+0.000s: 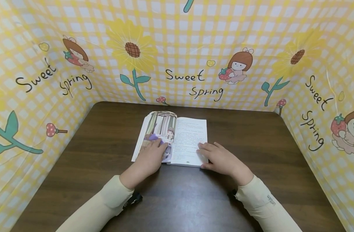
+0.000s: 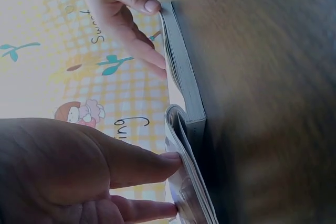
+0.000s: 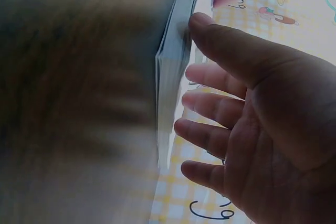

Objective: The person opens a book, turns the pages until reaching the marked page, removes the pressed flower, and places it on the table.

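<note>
An open book (image 1: 190, 135) lies on the brown table, with a coloured picture on its left page and printed text on its right page. My left hand (image 1: 151, 154) rests on the lower part of the picture page, fingertips pressing the paper. In the left wrist view its thumb (image 2: 152, 167) touches the page near the book's spine. On the other side, my right hand (image 1: 221, 159) is at the lower right edge of the text page with its fingers spread. The right wrist view has its thumb (image 3: 226, 40) at the book's corner and the other fingers fairly straight along the edge.
The dark wooden table (image 1: 113, 129) extends around the book. A yellow checked cloth (image 1: 177, 54) with flowers, cartoon figures and lettering stands as a wall at the back and both sides. Black straps (image 1: 132, 199) show under the sleeves.
</note>
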`<action>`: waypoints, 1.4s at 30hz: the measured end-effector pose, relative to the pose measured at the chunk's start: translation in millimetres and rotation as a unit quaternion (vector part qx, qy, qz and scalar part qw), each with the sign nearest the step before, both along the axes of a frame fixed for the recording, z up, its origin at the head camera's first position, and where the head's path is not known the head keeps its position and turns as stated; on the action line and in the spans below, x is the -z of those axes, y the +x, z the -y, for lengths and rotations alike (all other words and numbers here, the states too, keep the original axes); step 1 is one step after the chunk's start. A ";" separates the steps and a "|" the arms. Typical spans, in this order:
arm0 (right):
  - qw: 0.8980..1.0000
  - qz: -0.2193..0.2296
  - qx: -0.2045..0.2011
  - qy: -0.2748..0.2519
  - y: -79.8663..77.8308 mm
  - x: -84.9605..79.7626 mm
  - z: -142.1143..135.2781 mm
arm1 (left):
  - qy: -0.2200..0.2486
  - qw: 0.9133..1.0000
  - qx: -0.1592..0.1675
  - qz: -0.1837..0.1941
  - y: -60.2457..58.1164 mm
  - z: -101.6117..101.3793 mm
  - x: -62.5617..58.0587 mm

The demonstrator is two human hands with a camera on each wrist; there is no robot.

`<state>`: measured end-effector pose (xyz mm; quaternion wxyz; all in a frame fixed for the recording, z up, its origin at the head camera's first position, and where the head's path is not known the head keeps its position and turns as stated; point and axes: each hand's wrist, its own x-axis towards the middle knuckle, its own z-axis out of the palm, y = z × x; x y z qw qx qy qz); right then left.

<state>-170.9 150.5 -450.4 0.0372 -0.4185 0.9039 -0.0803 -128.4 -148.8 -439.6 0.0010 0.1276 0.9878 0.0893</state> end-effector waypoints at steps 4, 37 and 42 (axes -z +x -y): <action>1.000 -0.001 -0.001 0.003 -0.6 2.5 1.4 | 0.018 1.000 0.015 -0.021 -0.8 -1.9 -0.6; 0.976 -0.199 -0.056 -0.068 -4.4 -8.0 2.7 | 0.038 0.996 0.058 -0.057 -2.7 -12.9 5.3; 0.961 -0.245 -0.071 -0.102 -2.5 -12.2 4.1 | 0.028 0.992 0.103 -0.060 -1.6 -13.2 8.6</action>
